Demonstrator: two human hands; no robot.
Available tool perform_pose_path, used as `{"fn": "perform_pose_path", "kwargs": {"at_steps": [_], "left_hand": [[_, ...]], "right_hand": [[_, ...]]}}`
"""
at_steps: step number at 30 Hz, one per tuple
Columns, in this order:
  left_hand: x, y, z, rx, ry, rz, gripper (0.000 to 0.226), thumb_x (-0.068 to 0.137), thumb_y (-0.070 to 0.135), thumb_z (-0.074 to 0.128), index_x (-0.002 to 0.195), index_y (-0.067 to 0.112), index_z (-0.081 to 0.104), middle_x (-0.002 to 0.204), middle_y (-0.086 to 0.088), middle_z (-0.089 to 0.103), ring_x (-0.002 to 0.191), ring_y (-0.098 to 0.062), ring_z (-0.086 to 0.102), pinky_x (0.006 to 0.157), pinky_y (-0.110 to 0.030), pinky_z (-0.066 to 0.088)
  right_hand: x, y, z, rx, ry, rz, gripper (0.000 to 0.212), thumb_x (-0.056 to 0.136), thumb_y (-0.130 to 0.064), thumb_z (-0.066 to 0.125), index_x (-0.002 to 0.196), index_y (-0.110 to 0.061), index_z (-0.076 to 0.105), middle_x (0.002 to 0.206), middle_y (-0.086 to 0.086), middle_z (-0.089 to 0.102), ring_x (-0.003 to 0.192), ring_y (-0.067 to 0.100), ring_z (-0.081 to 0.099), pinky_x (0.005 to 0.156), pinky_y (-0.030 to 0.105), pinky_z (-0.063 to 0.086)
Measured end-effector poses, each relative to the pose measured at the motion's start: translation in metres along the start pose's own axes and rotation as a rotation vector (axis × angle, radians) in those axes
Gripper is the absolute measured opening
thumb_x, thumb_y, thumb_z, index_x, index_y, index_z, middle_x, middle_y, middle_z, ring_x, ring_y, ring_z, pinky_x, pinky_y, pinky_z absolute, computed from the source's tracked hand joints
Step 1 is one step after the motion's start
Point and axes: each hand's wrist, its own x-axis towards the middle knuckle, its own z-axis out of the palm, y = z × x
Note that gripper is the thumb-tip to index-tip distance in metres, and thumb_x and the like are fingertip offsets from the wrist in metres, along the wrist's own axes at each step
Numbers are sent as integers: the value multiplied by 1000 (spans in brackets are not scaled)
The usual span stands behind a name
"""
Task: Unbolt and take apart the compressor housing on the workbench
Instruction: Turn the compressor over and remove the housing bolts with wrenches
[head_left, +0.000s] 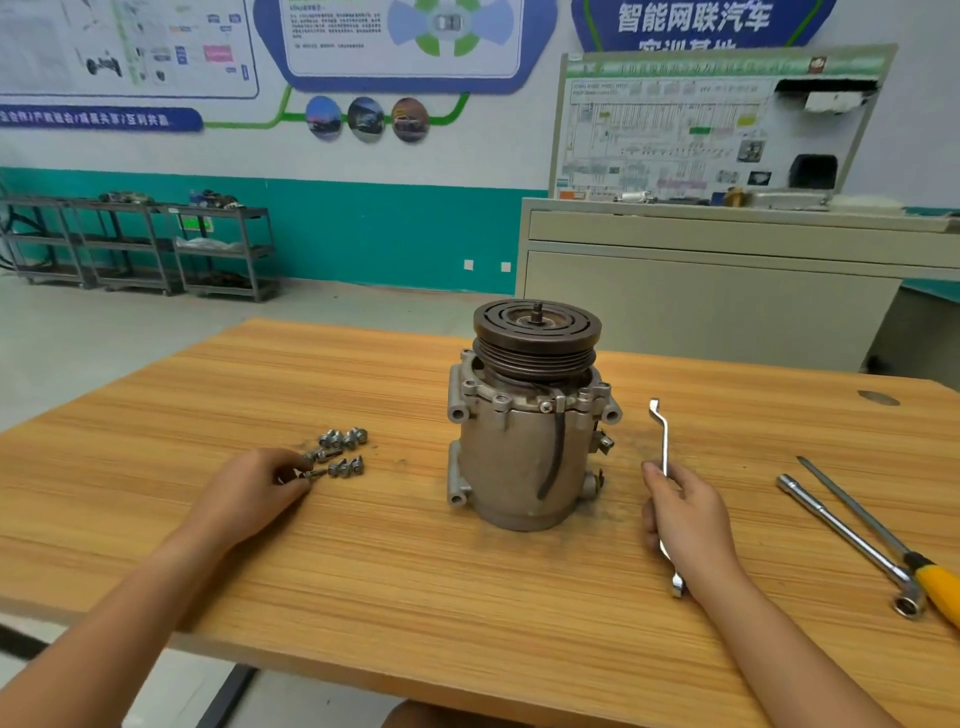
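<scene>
- Loose bolts lie in a small cluster on the workbench, left of the compressor and well apart from it.
- The left hand rests at the near edge of that cluster, its fingers curled in and pinching a single bolt at the fingertips.
- The right hand grips a flat double-ended wrench around the middle of its shank. One end points away from the person, just right of the compressor; the other sticks out below the wrist.
- Farther right lie an L-shaped socket wrench and a yellow-handled screwdriver, side by side and slanting — the handle runs off the frame edge.
- Nothing lies between either hand and the compressor.
- Beyond the bench stand a beige cabinet carrying a wiring-diagram board, and dark metal shelving against the teal-banded wall.
- The compressor stands upright on its rear end at the middle of the workbench, untouched by both hands.
- Its dark grooved pulley sits on top, with a short threaded shaft rising from the centre.
- The grey cast body has mounting ears on both sides, and a flange ring with small lugs sits just under the pulley.
- A black cable hangs down the front of the body from a clip under the pulley.
</scene>
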Motion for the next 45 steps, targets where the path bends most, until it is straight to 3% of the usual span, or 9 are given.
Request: {"fn": "perform_pose_path", "kwargs": {"at_steps": [13, 19, 23, 27, 31, 33, 35, 39, 45], "left_hand": [[-16, 54, 11, -457, 243, 180, 36, 80, 18, 74, 115, 17, 63, 90, 8, 67, 87, -12, 64, 73, -21, 48], [2, 144, 10, -784, -197, 277, 105, 61, 60, 64, 150, 33, 15, 148, 20, 25, 129, 3, 29, 101, -25, 31], [20, 157, 12, -879, -382, 275, 103, 61, 47, 66, 150, 29, 16, 137, 17, 31, 121, 0, 36, 90, -14, 37], [24, 151, 11, -905, -326, 283, 79, 64, 44, 68, 134, 34, 34, 113, 30, 44, 101, 9, 49, 65, -5, 46], [25, 150, 15, -911, -267, 266, 64, 78, 30, 69, 134, 31, 39, 114, 27, 47, 117, -8, 48, 76, -15, 45], [23, 148, 18, -935, -267, 268, 66, 74, 37, 69, 132, 32, 40, 121, 21, 50, 122, -12, 47, 86, -24, 46], [21, 147, 20, -935, -242, 250, 80, 66, 47, 74, 137, 29, 41, 131, 12, 51, 124, -14, 46, 98, -36, 44], [20, 148, 25, -965, -190, 219, 89, 61, 45, 72, 141, 26, 39, 138, 7, 48, 128, -15, 44, 107, -46, 38], [19, 147, 25, -985, -233, 254, 92, 63, 51, 75, 143, 31, 34, 140, 13, 43, 130, -8, 38, 106, -34, 36]], "right_hand": [[-14, -12, 2, 105, -16, 3, 18, 98, -25, 40, 94, -29, 56, 49, 1, 49, 40, 9, 46, 39, 20, 39], [-38, -17, -5, 144, -79, 8, 25, 98, -27, 39, 106, -50, 46, 46, -2, 42, 35, 5, 37, 33, 19, 31], [-45, -16, -12, 116, -101, -62, 21, 98, -24, 39, 109, -34, 54, 45, -6, 32, 36, 4, 28, 33, 19, 24], [-50, -21, -14, -84, -165, -218, 30, 90, -47, 36, 117, -38, 48, 46, -12, 38, 42, 1, 34, 45, 22, 30], [-56, -38, -21, -303, -274, -372, 32, 74, -67, 27, 105, -77, 26, 51, -17, 49, 47, 1, 45, 51, 13, 35], [-58, -50, -27, -427, -296, -401, 28, 82, -61, 28, 104, -78, 21, 90, -25, 67, 79, -2, 62, 70, 13, 48], [-58, -64, -32, -571, -303, -416, 33, 90, -53, 30, 112, -73, 17, 113, 6, 65, 91, 17, 64, 82, 34, 49], [-50, -82, -38, -769, -319, -464, 45, 95, -46, 29, 139, -52, 21, 58, -8, 55, 52, 3, 50, 52, 22, 38], [-47, -107, -39, -1074, -324, -446, 39, 98, -41, 25, 137, -44, 22, 61, -9, 42, 65, 16, 49, 57, 31, 39]]}}
